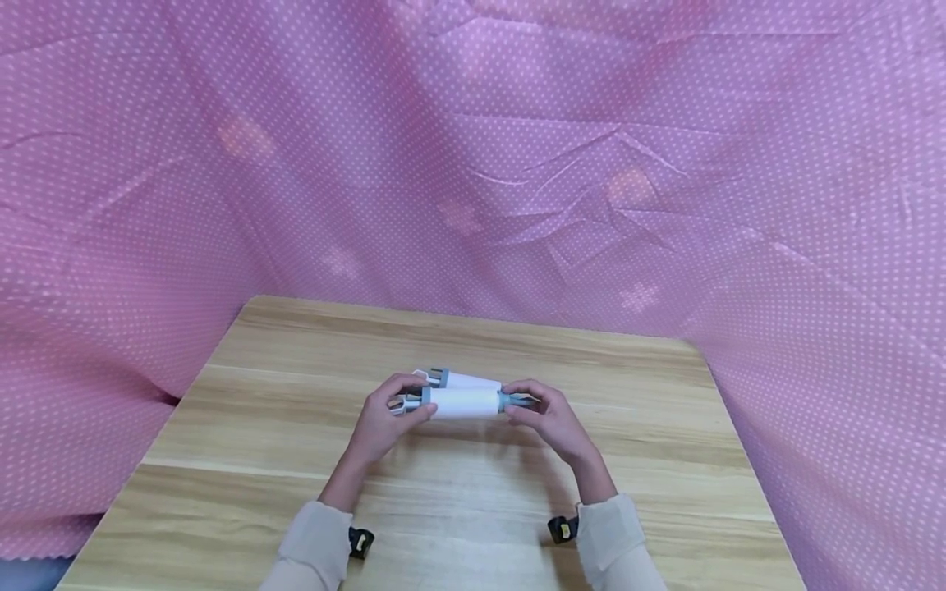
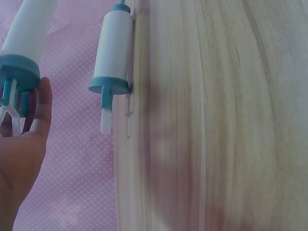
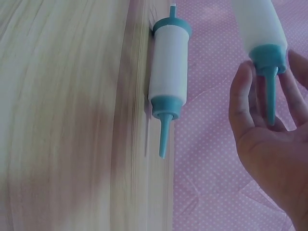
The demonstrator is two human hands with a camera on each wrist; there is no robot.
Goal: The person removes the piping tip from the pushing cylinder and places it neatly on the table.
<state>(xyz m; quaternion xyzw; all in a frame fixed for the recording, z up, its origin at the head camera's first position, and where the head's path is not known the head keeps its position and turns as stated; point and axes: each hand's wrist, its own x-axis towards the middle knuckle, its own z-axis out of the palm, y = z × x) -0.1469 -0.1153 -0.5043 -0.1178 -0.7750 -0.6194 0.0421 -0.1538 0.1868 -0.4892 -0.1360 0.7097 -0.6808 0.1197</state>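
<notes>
Both hands hold a white syringe (image 1: 464, 403) with teal ends level, raised over the table. My left hand (image 1: 378, 423) grips its handle end, where a white looped handle (image 2: 12, 115) sticks out of the teal cap. At the other end my right hand (image 1: 556, 422) pinches the teal collar with fingers and thumb, and the narrow teal nozzle (image 3: 271, 98) points toward the palm. Just behind lies a second, similar syringe (image 3: 168, 67) on the table, partly covered by the held one in the head view.
A light wood-grain table (image 1: 458, 509) spreads under the hands. Pink dotted cloth (image 1: 473, 164) hangs behind it and along both sides. Black wrist cameras (image 1: 360, 542) are worn at both cuffs.
</notes>
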